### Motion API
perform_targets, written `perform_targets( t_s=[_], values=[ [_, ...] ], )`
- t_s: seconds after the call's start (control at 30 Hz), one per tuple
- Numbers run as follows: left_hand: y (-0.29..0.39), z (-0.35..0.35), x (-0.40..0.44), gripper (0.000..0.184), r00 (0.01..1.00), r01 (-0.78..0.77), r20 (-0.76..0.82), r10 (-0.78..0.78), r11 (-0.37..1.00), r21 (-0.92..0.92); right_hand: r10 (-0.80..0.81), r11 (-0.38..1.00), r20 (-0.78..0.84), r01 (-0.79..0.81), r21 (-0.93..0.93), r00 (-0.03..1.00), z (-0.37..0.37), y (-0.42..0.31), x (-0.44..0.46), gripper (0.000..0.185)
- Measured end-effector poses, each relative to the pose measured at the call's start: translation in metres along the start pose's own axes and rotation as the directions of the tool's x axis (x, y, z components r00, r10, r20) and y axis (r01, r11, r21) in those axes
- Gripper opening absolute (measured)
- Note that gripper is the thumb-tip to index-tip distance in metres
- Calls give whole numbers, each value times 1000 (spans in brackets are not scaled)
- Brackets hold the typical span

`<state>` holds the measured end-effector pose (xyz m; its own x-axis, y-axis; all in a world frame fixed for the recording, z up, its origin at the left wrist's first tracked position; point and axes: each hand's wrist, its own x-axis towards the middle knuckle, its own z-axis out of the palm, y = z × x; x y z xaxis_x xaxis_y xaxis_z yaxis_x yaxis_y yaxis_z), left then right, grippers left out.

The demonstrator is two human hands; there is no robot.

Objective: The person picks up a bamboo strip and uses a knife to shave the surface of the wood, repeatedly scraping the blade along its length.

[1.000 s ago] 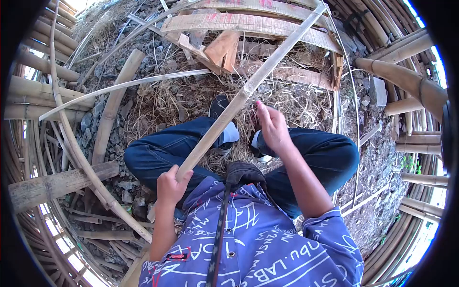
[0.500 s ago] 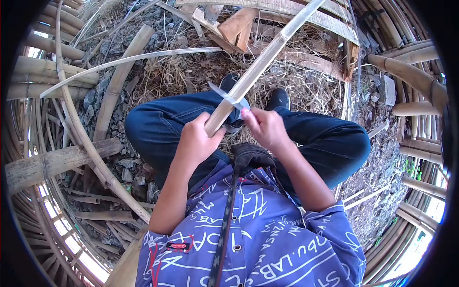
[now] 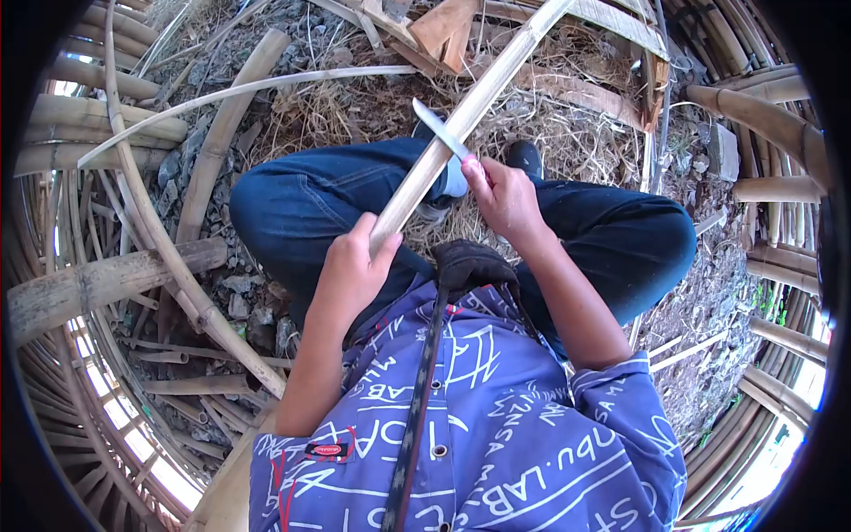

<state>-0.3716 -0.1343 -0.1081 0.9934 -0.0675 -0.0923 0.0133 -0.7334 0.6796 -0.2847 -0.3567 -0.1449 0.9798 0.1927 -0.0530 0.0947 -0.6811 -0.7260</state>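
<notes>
My left hand (image 3: 356, 259) is closed round the near end of a split bamboo strip (image 3: 474, 117), which slants up and away to the right between my knees. In my right hand (image 3: 505, 202) is a knife (image 3: 441, 130), its pinkish handle mostly covered by my fingers. The blade lies across the strip, pointing up and left, and appears to touch its upper face. The strip's far end runs out past the top edge of the view.
A wooden frame with pale slats (image 3: 612, 22) stands ahead. Dry shavings (image 3: 567, 146) cover the ground round my shoes. Bamboo poles (image 3: 115, 288) and a thin curved strip (image 3: 266, 84) lie left, over rubble. More bamboo poles (image 3: 776, 142) line the right side.
My right hand and the knife have moved up and away along the strip. My left hand still grips its near end, which has shifted slightly down and left.
</notes>
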Motion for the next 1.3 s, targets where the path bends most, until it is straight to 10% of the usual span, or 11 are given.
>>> perform_targets(
  t_s=[0.07,0.13,0.37,0.53,0.97,1.3],
  values=[
    [5,3,5,24,999,-30,-34,26,992,-119,-8,995,-59,14,98,998,-1,-8,1,44],
    [23,-6,20,22,932,340,254,-257,861,-378,15,995,-65,-8,102,998,-6,-13,9,43],
    [36,-6,80,30,923,250,372,-99,889,-384,-159,970,-129,179,167,979,-30,-29,15,36],
    [30,-7,98,38,882,296,471,-10,789,-538,35,993,63,-42,107,997,-15,-24,13,43],
    [33,10,108,21,857,367,501,-116,820,-438,-190,982,-29,190,-4,981,-1,-15,16,43],
    [21,24,98,25,976,92,218,11,884,-458,-348,888,15,335,-316,937,-12,-10,22,48]
  ],
)
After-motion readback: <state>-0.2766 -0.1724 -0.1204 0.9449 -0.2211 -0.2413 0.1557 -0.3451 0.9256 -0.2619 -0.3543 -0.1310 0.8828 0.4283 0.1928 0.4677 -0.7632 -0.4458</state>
